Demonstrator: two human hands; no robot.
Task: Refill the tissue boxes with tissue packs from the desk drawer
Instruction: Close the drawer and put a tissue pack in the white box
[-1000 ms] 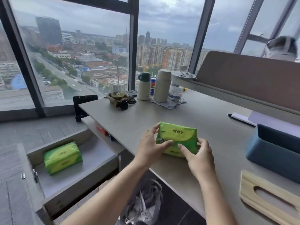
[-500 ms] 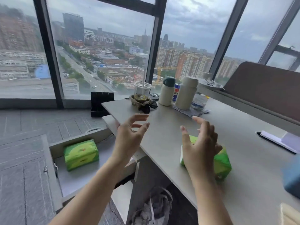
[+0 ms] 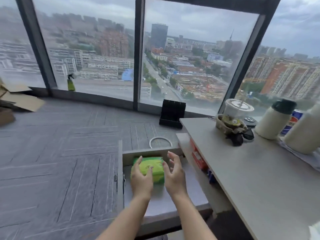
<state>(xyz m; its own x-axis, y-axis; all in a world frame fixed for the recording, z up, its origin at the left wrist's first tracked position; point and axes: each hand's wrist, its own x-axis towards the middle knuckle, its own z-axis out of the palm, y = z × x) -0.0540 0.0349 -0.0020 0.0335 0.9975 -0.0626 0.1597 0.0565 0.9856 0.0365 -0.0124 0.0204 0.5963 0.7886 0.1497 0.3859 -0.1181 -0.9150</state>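
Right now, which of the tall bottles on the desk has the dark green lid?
The shorter cream bottle, standing just right of the clear plastic cup. Its cap is dark green; the taller cream bottle beside it runs out of the frame, so its top is unseen.

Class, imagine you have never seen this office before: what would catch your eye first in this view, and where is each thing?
The bright green tissue pack stands out most, lying in the open drawer at lower centre, with the left hand on it and the right hand spread open beside it. Behind, the tall windows fill the upper half with a grey city view. At right, bottles crowd the desk.
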